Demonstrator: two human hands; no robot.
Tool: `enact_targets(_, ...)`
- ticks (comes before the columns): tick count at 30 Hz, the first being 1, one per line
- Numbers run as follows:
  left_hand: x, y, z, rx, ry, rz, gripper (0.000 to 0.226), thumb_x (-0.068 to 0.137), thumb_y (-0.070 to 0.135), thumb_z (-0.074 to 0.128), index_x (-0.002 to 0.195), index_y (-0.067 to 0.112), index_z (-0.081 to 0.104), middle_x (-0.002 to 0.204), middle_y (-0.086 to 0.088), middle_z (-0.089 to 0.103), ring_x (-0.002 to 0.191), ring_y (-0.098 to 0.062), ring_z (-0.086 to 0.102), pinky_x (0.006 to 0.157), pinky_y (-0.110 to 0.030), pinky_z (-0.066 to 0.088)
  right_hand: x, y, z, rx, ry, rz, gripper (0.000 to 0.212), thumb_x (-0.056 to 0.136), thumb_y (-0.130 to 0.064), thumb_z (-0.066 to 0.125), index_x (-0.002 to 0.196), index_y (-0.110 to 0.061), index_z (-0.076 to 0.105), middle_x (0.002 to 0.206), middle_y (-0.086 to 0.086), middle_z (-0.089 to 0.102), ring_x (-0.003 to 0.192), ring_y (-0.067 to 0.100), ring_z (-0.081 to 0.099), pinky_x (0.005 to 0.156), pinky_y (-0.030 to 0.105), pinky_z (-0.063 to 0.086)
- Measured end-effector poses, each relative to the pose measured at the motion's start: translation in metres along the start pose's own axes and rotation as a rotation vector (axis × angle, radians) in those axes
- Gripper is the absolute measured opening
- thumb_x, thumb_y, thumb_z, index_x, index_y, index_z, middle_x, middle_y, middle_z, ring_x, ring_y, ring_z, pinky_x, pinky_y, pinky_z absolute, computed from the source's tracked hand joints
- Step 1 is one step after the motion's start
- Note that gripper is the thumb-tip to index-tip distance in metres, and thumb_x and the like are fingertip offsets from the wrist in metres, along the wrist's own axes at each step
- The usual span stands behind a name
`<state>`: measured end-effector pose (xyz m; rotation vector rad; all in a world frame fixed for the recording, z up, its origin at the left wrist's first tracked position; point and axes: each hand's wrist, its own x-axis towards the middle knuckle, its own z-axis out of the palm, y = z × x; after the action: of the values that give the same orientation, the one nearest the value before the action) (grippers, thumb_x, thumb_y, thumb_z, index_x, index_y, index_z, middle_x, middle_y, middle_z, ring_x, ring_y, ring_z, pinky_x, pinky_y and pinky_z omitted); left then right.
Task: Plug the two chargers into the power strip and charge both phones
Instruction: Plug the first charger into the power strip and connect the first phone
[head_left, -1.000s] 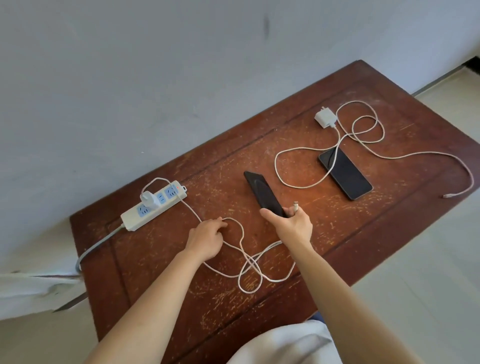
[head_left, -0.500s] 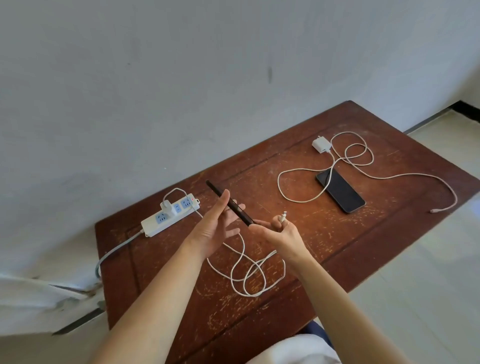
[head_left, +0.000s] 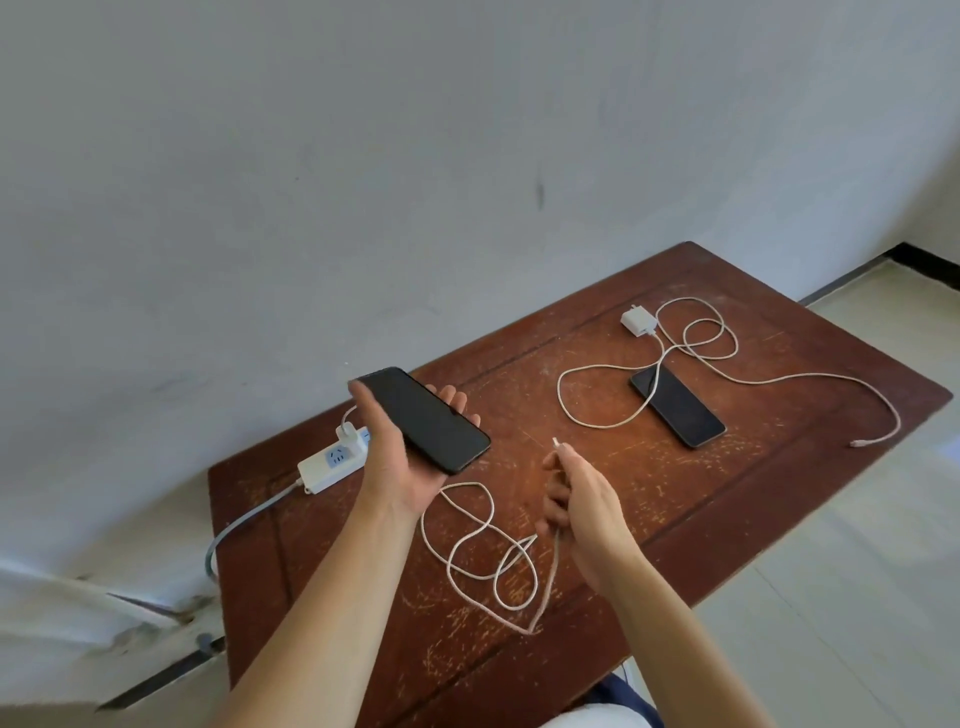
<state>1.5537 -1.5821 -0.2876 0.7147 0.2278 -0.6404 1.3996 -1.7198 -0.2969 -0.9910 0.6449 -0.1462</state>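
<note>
The left hand (head_left: 400, 457) cradles a dark phone (head_left: 423, 418) palm-up above the table (head_left: 779, 467), fingers curled round its edges. The right hand (head_left: 587, 509) pinches a white cable (head_left: 483, 545) just below its plug (head_left: 556, 443), tip pointing up, near the phone's lower end but apart. A charger (head_left: 347, 432) seems seated in the strip (head_left: 332, 465). The second phone (head_left: 678, 405) and second charger (head_left: 638, 321) lie far right.

Scuffed, worn brown wooden table (head_left: 779, 467); glossy black glass phone (head_left: 423, 418); smooth white plastic power strip (head_left: 327, 467).
</note>
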Motion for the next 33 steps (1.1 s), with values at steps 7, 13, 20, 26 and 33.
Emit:
enact_targets(7,-0.015,0.002,0.007,-0.271,-0.063,0.068,0.077,0.093,0.068,0.029,0.098,0.005,0.072,0.101,-0.02,0.071,0.099,-0.037,0.071,0.092,-0.057,0.054,-0.027,0.004,0.023,-0.056,-0.028,-0.088,0.042,0.108,-0.029,0.041,0.089,-0.016,0.076,0.062,-0.003,0.044,0.055,0.011,0.049,0.074,0.037,0.053)
enact_targets(13,-0.025,-0.004,0.016,-0.23,-0.024,0.109,0.046,0.091,0.046,0.043,0.108,0.008,0.063,0.1,-0.018,0.07,0.097,-0.035,0.071,0.084,-0.051,0.058,-0.046,-0.006,0.035,-0.339,-0.034,-0.268,0.028,0.096,-0.042,0.062,0.088,-0.024,0.081,0.065,-0.003,0.063,0.065,0.021,0.048,0.062,0.033,0.042)
enact_targets(20,-0.032,-0.01,0.016,-0.201,-0.056,0.122,0.05,0.093,0.048,0.041,0.113,0.007,0.06,0.101,-0.019,0.069,0.094,-0.035,0.071,0.082,-0.049,0.058,-0.05,-0.008,0.039,-0.337,0.027,-0.326,0.028,0.085,-0.049,0.072,0.075,-0.024,0.083,0.054,-0.001,0.061,0.052,0.019,0.046,0.049,0.026,0.039)
enact_targets(26,-0.034,-0.01,0.016,-0.168,-0.051,0.144,0.056,0.094,0.054,0.037,0.112,0.007,0.062,0.105,-0.019,0.067,0.097,-0.034,0.069,0.085,-0.049,0.058,-0.047,-0.006,0.038,-0.345,0.035,-0.332,0.024,0.085,-0.048,0.073,0.085,-0.027,0.084,0.049,-0.002,0.055,0.048,0.019,0.039,0.045,0.028,0.034)
enact_targets(33,-0.033,-0.007,0.011,-0.121,-0.074,0.134,0.059,0.093,0.059,0.041,0.118,0.009,0.061,0.108,-0.018,0.069,0.103,-0.034,0.069,0.085,-0.051,0.056,-0.045,-0.01,0.037,-0.387,-0.004,-0.296,0.025,0.081,-0.056,0.072,0.082,-0.033,0.084,0.049,0.004,0.055,0.048,0.021,0.042,0.048,0.03,0.039)
